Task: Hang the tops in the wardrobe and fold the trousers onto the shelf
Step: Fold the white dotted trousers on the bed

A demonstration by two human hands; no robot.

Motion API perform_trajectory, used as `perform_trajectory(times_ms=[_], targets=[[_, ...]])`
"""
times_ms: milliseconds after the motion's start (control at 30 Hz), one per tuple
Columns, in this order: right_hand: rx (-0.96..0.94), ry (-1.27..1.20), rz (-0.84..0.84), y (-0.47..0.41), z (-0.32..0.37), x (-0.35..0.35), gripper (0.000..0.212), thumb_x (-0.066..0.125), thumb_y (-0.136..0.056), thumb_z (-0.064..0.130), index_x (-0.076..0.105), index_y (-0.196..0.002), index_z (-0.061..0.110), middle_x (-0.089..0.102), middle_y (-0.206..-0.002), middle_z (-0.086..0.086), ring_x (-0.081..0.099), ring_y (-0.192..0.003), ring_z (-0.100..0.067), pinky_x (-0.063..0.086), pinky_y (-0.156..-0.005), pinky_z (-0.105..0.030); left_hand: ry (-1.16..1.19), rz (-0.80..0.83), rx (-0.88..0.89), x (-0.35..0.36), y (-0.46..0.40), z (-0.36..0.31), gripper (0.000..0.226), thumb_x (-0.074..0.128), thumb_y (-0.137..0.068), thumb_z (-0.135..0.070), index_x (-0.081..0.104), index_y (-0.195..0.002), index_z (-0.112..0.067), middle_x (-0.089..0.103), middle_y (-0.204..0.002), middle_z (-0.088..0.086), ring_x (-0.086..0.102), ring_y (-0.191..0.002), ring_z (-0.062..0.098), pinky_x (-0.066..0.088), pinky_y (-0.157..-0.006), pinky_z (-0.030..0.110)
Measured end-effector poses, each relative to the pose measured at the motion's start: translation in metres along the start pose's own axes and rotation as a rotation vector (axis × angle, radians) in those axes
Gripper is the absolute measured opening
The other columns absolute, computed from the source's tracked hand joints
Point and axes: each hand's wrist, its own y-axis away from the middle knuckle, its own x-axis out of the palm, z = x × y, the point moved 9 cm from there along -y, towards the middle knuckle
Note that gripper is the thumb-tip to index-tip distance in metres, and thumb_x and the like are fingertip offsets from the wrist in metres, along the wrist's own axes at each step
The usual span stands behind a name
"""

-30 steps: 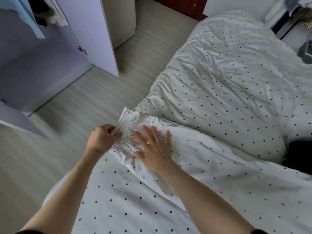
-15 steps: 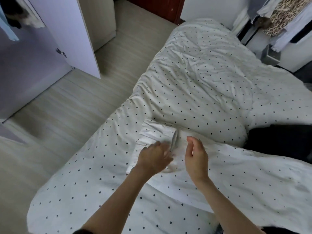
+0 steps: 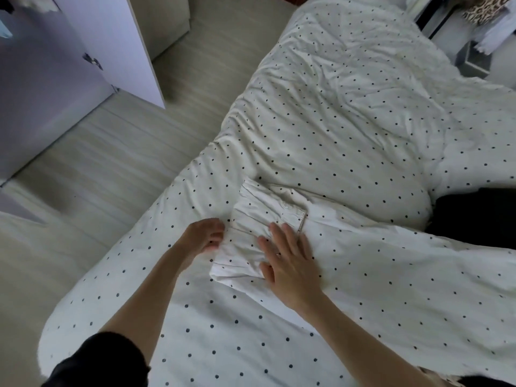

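Observation:
White polka-dot trousers lie across the bed, blending with the dotted duvet. Their waist end is folded over into a plain white pleated panel. My right hand presses flat on that folded panel, fingers straight and spread. My left hand sits at the panel's left edge with its fingers curled against the fabric; whether it grips the edge is unclear. The wardrobe stands at the upper left with its door open.
The bed's dotted duvet fills the right and middle. A dark garment lies at the right edge. Pale wooden floor runs between bed and wardrobe. Hanging clothes, one leopard print, show at the top right.
The waistband has been folded over onto the trousers. My right hand has gone from raised and curled to flat on the fold. My left hand slid to the fold's left edge.

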Motion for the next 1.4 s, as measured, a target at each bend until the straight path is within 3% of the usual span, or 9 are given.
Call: perform_trajectory(times_ms=[133, 367, 533, 767, 867, 967, 1033, 1200, 1400], targets=[[0.003, -0.011, 0.003, 0.0, 0.003, 0.003, 0.048, 0.068, -0.079, 0.036, 0.062, -0.124, 0.02, 0.048, -0.141, -0.009, 0.043, -0.131, -0.033, 0.042, -0.099, -0.051, -0.133, 0.21, -0.026, 0.02, -0.002, 0.0, 0.029, 0.061, -0.089, -0.035, 0.065, -0.11, -0.016, 0.071, -0.107, -0.002, 0.066, -0.099, 0.013, 0.049, -0.085, 0.028], [0.035, -0.03, 0.048, 0.001, 0.006, -0.006, 0.05, 0.071, -0.078, 0.036, 0.063, -0.122, 0.016, 0.049, -0.139, -0.014, 0.044, -0.129, -0.037, 0.046, -0.097, -0.051, -0.16, 0.047, 0.005, 0.009, 0.013, -0.022, 0.014, 0.072, -0.08, -0.014, 0.071, -0.091, -0.006, 0.071, -0.099, 0.011, 0.063, -0.097, 0.026, 0.046, -0.093, 0.038], [0.014, -0.242, 0.221, -0.022, 0.013, 0.0, 0.055, 0.034, -0.099, 0.039, 0.02, -0.15, 0.02, -0.003, -0.158, -0.011, -0.003, -0.145, -0.031, 0.012, -0.118, -0.044, -0.333, -0.141, 0.22, -0.003, 0.036, -0.083, 0.007, 0.072, -0.077, -0.016, 0.07, -0.074, -0.011, 0.059, -0.069, 0.0, 0.05, -0.067, 0.016, 0.037, -0.057, 0.018], [0.054, -0.414, 0.064, 0.003, -0.017, -0.059, 0.044, 0.035, -0.1, 0.022, 0.032, -0.145, 0.02, 0.01, -0.158, -0.002, 0.015, -0.145, -0.018, 0.016, -0.117, -0.035, -0.598, -0.122, 0.414, 0.043, 0.094, -0.142, 0.016, 0.074, -0.077, -0.018, 0.067, -0.092, -0.017, 0.063, -0.082, 0.001, 0.054, -0.078, 0.018, 0.039, -0.071, 0.027], [0.409, -0.859, -0.065, 0.041, -0.066, -0.076, 0.033, 0.04, -0.1, 0.015, 0.05, -0.131, 0.014, 0.041, -0.146, -0.004, 0.042, -0.132, -0.018, 0.032, -0.103, -0.021, -0.814, -0.027, 0.47, 0.11, 0.116, -0.13, 0.026, 0.072, -0.08, -0.024, 0.063, -0.104, -0.019, 0.063, -0.088, -0.004, 0.056, -0.082, 0.015, 0.044, -0.077, 0.027], [0.853, -1.612, -0.166, 0.083, -0.105, -0.068, 0.019, 0.045, -0.1, 0.025, 0.06, -0.107, 0.018, 0.064, -0.121, -0.002, 0.065, -0.099, -0.014, 0.05, -0.087, -0.029, -0.783, 0.145, 0.463, 0.177, 0.129, -0.103, 0.02, 0.068, -0.081, -0.013, 0.065, -0.1, -0.017, 0.066, -0.09, -0.001, 0.058, -0.075, 0.012, 0.048, -0.072, 0.019], [0.895, -1.734, -0.16, 0.095, -0.114, -0.068, 0.018, 0.046, -0.099, 0.029, 0.061, -0.102, 0.02, 0.068, -0.113, -0.004, 0.068, -0.091, -0.013, 0.054, -0.082, -0.034, -0.671, 0.254, 0.403, 0.202, 0.129, -0.085, 0.022, 0.063, -0.082, -0.002, 0.067, -0.102, -0.01, 0.069, -0.094, 0.006, 0.062, -0.073, 0.014, 0.052, -0.072, 0.02], [0.662, -0.84, -0.291, 0.098, -0.122, -0.091, 0.038, 0.048, -0.097, 0.014, 0.047, -0.135, 0.007, 0.045, -0.141, -0.011, 0.041, -0.131, -0.025, 0.031, -0.111, -0.035, -0.349, 0.086, 0.32, 0.163, 0.1, -0.08, 0.023, 0.056, -0.085, 0.007, 0.066, -0.105, 0.003, 0.069, -0.08, 0.013, 0.062, -0.067, 0.02, 0.052, -0.07, 0.029], [0.144, -0.198, -0.246, 0.061, -0.064, -0.083, 0.043, 0.053, -0.087, 0.036, 0.062, -0.123, 0.014, 0.046, -0.142, -0.014, 0.038, -0.134, -0.033, 0.031, -0.108, -0.052, -0.424, 0.071, 0.425, 0.132, 0.075, -0.071, 0.032, 0.065, -0.084, 0.0, 0.06, -0.116, -0.005, 0.065, -0.106, 0.012, 0.063, -0.084, 0.006, 0.044, -0.067, 0.008]])
